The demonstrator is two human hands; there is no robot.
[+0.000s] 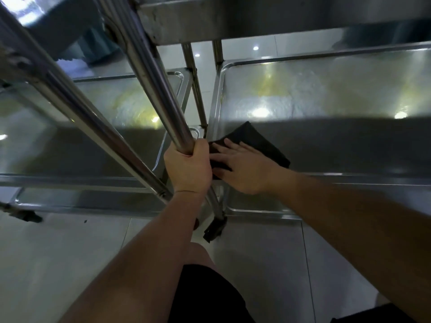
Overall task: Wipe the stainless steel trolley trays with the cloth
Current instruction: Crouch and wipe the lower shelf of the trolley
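A black cloth (258, 142) lies in the near left corner of a stainless steel trolley tray (338, 94) on the right. My right hand (242, 169) presses flat on the cloth with straight fingers pointing left. My left hand (189, 166) grips a steel upright tube (158, 89) of the trolley, right beside the cloth. A second steel tray (112, 108) sits to the left, partly hidden behind the tubes.
An upper tray edge (256, 15) hangs over the top of the view. Slanted frame tubes (77, 108) cross the left half. A black castor (214, 228) stands on the light tiled floor (70, 252) below my hands. My knee in black shorts (210, 294) shows at the bottom.
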